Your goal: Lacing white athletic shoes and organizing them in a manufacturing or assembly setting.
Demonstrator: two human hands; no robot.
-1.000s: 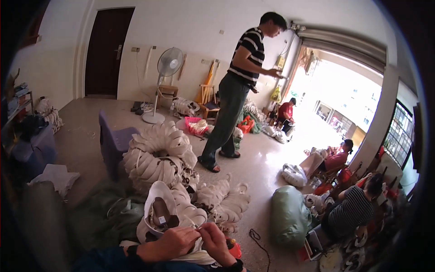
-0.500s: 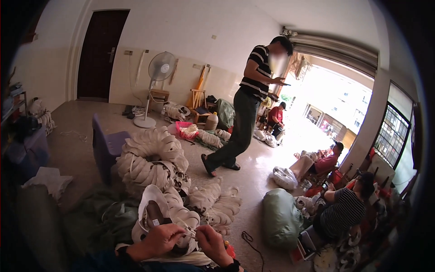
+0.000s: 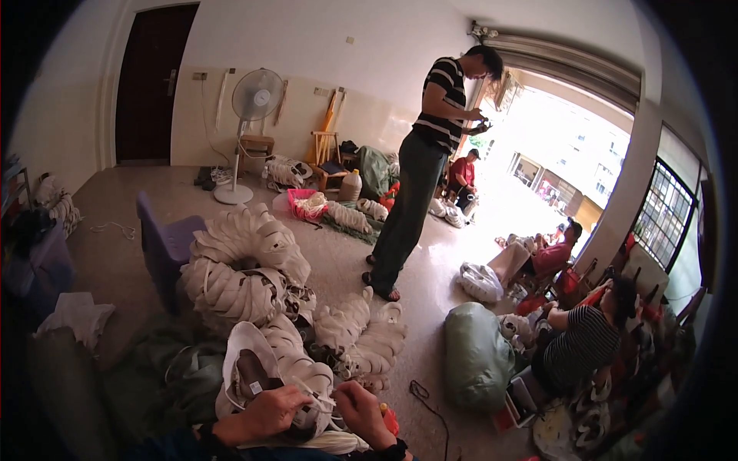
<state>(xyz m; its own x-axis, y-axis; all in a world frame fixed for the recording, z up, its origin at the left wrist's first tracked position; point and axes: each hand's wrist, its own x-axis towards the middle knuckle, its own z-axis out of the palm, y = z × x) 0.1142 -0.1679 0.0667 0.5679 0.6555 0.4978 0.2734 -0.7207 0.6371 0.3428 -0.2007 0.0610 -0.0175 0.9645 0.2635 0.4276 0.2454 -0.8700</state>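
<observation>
My left hand is closed in a pinch on a thin white shoelace, low in the middle. To its right, my right hand is also pinched, with the lace's strands running close to its fingertips. Under and beyond my hands lies a white shoe, partly hidden by them. Just left of it a second white shoe lies with its brown inside and a small white label facing up. A row of nested white shoe uppers stretches away behind.
Coiled stacks of white uppers sit beside a purple chair. A stuffed green sack stands right, near a seated person in stripes. A person stands ahead; a fan is by the wall. A dark cord lies on the floor.
The standing person has gone from striding to standing upright, hands brought together around a small object. My hands stay near the shoe, still at the lace. The whole view has shifted slightly.
</observation>
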